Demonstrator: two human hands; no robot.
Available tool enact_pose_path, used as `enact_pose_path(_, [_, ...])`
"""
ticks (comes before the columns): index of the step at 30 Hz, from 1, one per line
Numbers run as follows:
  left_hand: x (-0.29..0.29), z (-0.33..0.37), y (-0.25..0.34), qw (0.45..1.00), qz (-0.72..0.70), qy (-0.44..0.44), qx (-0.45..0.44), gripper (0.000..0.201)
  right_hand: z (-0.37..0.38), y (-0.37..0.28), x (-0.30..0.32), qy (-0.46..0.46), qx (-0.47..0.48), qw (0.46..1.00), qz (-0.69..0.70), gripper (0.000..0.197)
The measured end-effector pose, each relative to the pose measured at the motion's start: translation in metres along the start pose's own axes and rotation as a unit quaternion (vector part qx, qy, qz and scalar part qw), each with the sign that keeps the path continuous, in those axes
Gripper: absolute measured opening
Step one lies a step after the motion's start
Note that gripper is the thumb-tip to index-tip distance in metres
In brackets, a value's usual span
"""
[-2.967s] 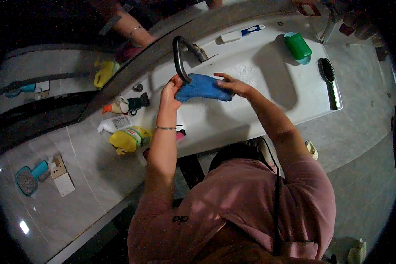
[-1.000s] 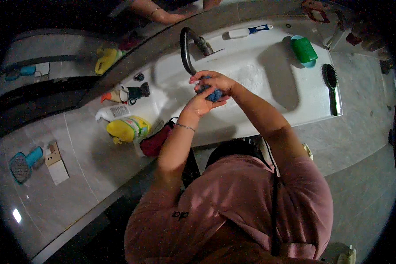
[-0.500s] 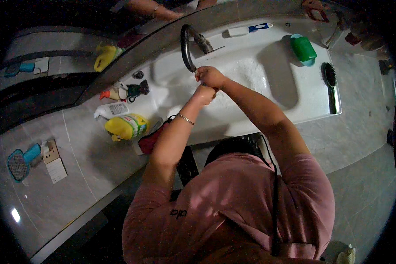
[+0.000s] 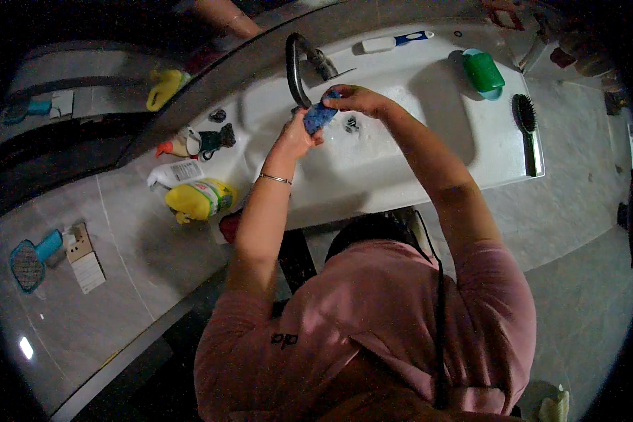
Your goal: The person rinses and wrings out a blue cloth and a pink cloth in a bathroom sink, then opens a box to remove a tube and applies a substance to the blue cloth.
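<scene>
Beneath the curved dark faucet (image 4: 295, 70), both hands hold a blue, mottled sponge (image 4: 318, 117) between them. My left hand (image 4: 299, 138) grips its near left end, thumb side up. My right hand (image 4: 354, 100) closes its fingers on the far right end. The sponge sits just above the white sink basin (image 4: 373, 172), whose drain (image 4: 352, 125) shows to its right. Wet shine and suds are on the basin floor. Fingers partly hide the sponge's outline.
Left rim: yellow bottle (image 4: 200, 199), white bottle (image 4: 177, 173), orange-topped bottle (image 4: 177, 148) and dark scrubber (image 4: 216, 141). Back rim: white-and-blue brush (image 4: 397, 42). Right: green soap box (image 4: 483, 73) and black hairbrush (image 4: 525, 126). A mirror stands behind.
My hands were clasped together under the faucet with no sponge visible. Now they have moved apart, the left slightly leftward, with the blue sponge showing between them and the drain uncovered.
</scene>
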State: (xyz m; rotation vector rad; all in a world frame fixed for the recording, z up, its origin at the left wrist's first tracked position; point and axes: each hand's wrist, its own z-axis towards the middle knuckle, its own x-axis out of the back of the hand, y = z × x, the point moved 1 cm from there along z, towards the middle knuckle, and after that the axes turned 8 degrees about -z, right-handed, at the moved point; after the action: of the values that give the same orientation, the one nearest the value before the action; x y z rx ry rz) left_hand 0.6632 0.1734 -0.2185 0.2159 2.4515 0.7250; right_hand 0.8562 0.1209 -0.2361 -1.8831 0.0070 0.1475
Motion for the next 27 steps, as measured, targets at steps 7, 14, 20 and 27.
enact_pose_path(7, [-0.008,0.004,0.005,0.975,-0.125,0.143,-0.119,0.028,-0.018,0.016,0.02,0.072,-0.054,0.973,-0.215,0.057])
enact_pose_path(14, [0.008,0.004,0.0,0.999,0.035,-0.023,-0.024,0.029,-0.035,0.032,0.017,-0.027,-0.019,0.959,0.283,0.053])
enact_pose_path(20, [-0.024,0.011,-0.023,0.983,0.024,0.028,0.179,0.048,-0.038,0.019,0.005,-0.087,-0.018,0.948,0.307,0.051])
enact_pose_path(27, [-0.017,0.021,-0.023,0.981,-0.176,0.008,-0.079,0.034,-0.051,0.011,0.001,-0.149,-0.078,0.964,0.206,0.053])
